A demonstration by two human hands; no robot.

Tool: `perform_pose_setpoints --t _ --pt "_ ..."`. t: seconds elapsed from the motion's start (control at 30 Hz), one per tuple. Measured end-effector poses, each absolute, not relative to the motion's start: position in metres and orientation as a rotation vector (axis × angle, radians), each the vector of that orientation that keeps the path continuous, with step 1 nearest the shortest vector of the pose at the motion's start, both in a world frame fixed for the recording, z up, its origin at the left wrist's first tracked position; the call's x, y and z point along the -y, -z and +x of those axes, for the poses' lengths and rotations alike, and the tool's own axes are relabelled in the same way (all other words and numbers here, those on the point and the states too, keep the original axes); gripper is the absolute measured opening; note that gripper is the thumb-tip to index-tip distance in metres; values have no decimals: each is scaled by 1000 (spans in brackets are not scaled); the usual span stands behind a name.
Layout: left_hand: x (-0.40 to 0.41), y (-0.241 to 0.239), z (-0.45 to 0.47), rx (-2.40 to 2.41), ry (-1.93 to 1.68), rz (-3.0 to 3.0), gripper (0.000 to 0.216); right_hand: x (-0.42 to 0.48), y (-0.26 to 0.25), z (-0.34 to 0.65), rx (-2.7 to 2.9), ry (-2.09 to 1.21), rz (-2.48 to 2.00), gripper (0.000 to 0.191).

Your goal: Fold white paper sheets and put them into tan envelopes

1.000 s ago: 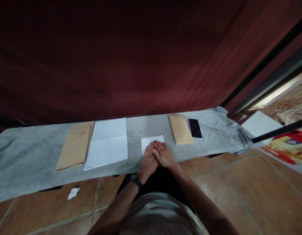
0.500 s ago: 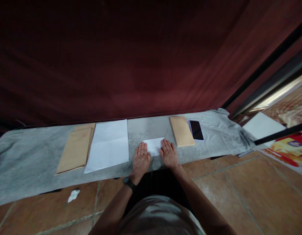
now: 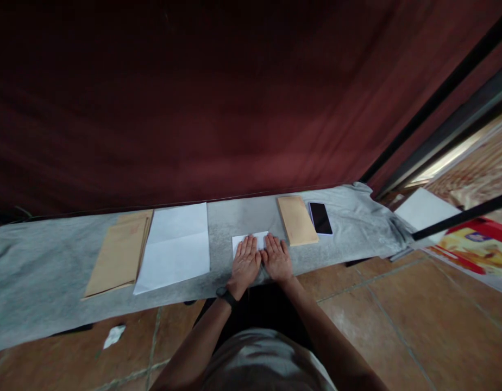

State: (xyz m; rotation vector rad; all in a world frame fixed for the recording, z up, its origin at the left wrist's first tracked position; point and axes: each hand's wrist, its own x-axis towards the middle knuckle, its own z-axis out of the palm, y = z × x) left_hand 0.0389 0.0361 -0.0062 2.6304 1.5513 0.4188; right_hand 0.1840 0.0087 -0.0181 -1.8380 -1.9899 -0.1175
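A small folded white paper [image 3: 261, 239] lies on the grey cloth in front of me, mostly covered by my hands. My left hand [image 3: 245, 262] rests flat on its left and middle part, fingers stretched out. On the right end lies my right hand [image 3: 277, 259], also flat, its thumb close to the left thumb. Left of them is a stack of larger white sheets [image 3: 175, 250] with a crease across it. To the right sits a pile of small brown envelopes [image 3: 297, 220], with a phone [image 3: 320, 218] beside it, screen dark.
Large brown envelopes [image 3: 118, 252] lie at the left on the grey cloth [image 3: 43, 271]. A dark red curtain [image 3: 218, 108] hangs behind the bench. Black bars [image 3: 463, 215] and a printed red-yellow sheet [image 3: 479, 244] are at the right. Crumpled white paper [image 3: 114, 336] lies on the tiled floor.
My left hand has slid right over the folded paper, so the two hands are now close together. The right hand stays flat near its right end. The view has shifted slightly.
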Motion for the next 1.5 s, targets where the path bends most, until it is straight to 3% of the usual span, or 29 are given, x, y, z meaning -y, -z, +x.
perform_pose_setpoints --t 0.43,1.07,1.33,1.5 --pt "-40 14 29 -1479 -311 2683 61 -30 -5 145 2130 -140 -1692 48" --pt "-48 5 -5 -1704 -322 2571 58 -27 14 165 2086 79 -1742 52" --pt "-42 4 -7 -1803 -503 2383 58 -22 15 189 2013 136 -1853 56" --pt "-41 -5 -9 -1702 -831 1854 55 -22 17 192 2012 142 -1846 56"
